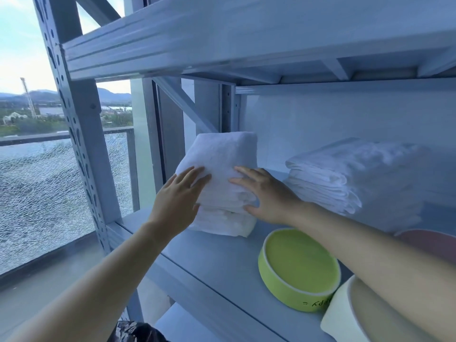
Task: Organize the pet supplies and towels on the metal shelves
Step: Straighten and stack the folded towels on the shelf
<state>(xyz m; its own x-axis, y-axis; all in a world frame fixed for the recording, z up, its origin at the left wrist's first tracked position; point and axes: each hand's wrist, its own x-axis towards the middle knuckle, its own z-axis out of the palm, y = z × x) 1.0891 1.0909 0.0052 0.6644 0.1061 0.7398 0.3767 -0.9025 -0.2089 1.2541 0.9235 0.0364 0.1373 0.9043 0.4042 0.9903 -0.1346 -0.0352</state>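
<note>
A stack of folded white towels (222, 154) stands at the left end of the grey metal shelf (209, 265). My left hand (177, 196) lies flat against its left front, fingers spread. My right hand (266, 193) presses the stack's right front, thumb under a fold. A second pile of white towels (357, 178) sits to the right, apart from the first. A green pet bowl (298, 270) rests at the shelf's front under my right forearm. A cream bowl (345, 314) is at the lower right.
A pink bowl (434, 243) shows partly at the right edge. The shelf above (222, 45) hangs low over the towels. A slotted upright post (81, 134) stands on the left, with a window and cracked glass railing behind it. Something black (138, 332) sits below.
</note>
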